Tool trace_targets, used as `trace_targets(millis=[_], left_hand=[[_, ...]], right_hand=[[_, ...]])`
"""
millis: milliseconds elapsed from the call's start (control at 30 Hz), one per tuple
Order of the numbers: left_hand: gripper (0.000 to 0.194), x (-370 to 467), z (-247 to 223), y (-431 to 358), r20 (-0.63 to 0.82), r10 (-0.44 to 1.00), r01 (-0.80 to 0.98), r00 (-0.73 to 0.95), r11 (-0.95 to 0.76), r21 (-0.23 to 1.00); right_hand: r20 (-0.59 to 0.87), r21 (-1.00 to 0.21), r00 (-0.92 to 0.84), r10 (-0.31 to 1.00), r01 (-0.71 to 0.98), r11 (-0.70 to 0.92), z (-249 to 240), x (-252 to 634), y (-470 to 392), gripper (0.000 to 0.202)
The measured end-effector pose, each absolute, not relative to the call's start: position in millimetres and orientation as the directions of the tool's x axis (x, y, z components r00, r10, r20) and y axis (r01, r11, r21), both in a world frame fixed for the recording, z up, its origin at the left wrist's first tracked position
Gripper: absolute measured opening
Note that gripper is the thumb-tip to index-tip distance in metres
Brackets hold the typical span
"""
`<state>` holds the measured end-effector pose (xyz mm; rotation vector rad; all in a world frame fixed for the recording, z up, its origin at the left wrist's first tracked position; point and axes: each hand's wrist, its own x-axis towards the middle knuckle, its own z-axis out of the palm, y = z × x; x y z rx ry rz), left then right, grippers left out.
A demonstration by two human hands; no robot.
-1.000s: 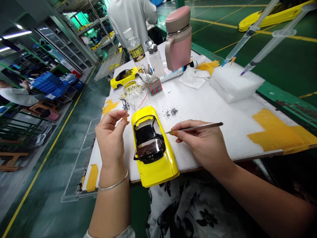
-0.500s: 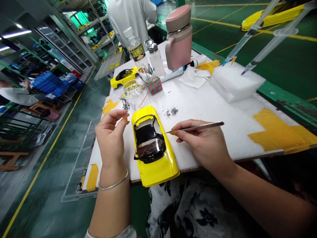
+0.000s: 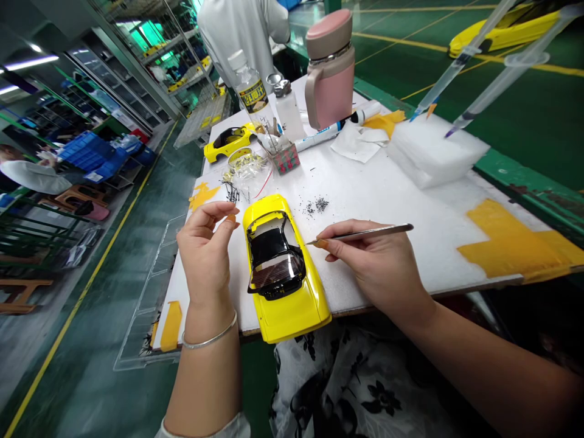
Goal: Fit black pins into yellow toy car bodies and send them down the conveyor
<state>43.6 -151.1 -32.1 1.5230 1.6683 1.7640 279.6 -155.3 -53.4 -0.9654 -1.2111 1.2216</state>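
Across the near edge of the white board point(image 3: 410, 213): one yellow model car body point(image 3: 287, 317), long axis pointed away and slightly left. The right hand point(image 3: 383, 261) is placed off its right flank; the left hand point(image 3: 205, 261), nearer, opposite, thumb and forefinger drawn close, any pinched content indeterminable. Right-hand grip: one slim metal tool point(image 3: 371, 234), tip directed at the flank, contact uncertain.

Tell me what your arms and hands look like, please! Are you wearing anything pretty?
My left hand has no glove, and a thin, silvery bangle circles that wrist. Near that elbow you can see the edge of a pale sleeve. My right hand has no glove either, and no bangle or sleeve shows on that arm. My nails look orange-brown.
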Motion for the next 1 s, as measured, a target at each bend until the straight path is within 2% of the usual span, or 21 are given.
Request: trace_targets(millis=[1000], left_hand=[[0.018,42.8,-32.9,-152.0,0.489,0.773,0.443,-0.404,-0.302,0.844]], right_hand=[[0.109,-0.986,-0.055,0.992,-0.13,0.102,-52.1,279.6,-155.8,0.004]])
